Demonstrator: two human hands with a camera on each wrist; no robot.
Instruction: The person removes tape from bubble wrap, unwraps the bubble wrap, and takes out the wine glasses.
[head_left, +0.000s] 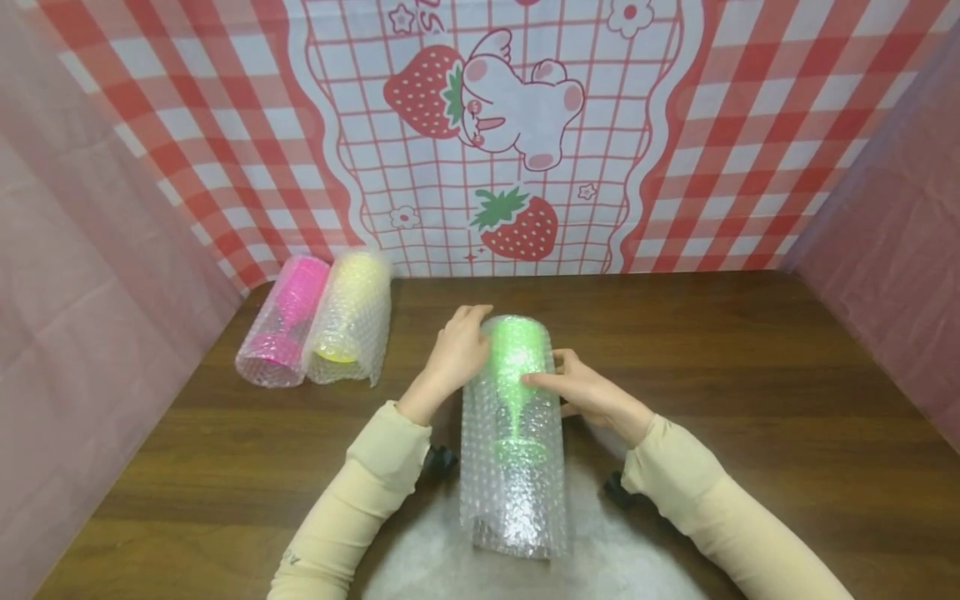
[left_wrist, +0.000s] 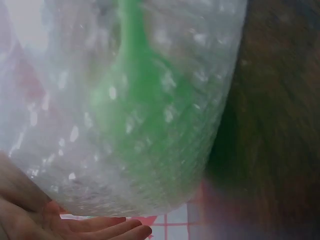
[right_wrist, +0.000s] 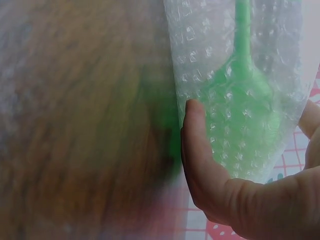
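Note:
A green stemmed goblet (head_left: 517, 354) is rolled in clear bubble wrap (head_left: 517, 508), its bowl toward the back and its foot toward the person. The wrap runs well past the foot at the near end. My right hand (head_left: 596, 392) grips the roll from the right, thumb across the front and other fingers behind the edge. In the right wrist view, the thumb (right_wrist: 197, 140) lies along the wrap beside the green bowl (right_wrist: 240, 115). At the far left end, my left hand (head_left: 457, 350) touches the wrap. Its fingers (left_wrist: 110, 230) extend fairly straight past the roll's end in the left wrist view.
On the table's back left, a pink goblet (head_left: 300, 287) and a pale yellow goblet (head_left: 352, 287) lie side by side, each rolled in bubble wrap. A checked strawberry cloth (head_left: 517, 229) hangs behind the brown wooden table (head_left: 720, 333). A pale grey surface (head_left: 420, 558) lies at the near edge.

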